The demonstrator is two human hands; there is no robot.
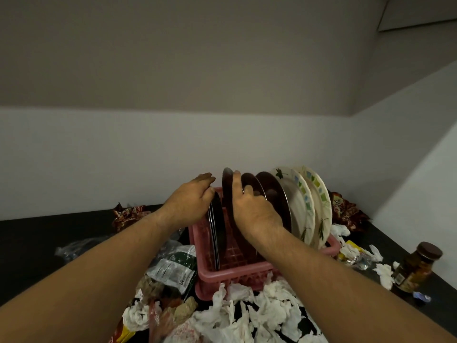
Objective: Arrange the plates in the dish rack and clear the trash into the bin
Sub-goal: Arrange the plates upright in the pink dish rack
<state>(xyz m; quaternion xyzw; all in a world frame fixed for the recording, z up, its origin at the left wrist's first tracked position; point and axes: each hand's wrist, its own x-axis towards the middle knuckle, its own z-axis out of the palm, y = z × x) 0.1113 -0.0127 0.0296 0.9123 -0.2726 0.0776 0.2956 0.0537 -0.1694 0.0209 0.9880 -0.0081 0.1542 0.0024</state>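
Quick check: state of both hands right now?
Left hand: on the leaning dark plates; grip cannot be told.
Right hand: pinching the upright dark plate.
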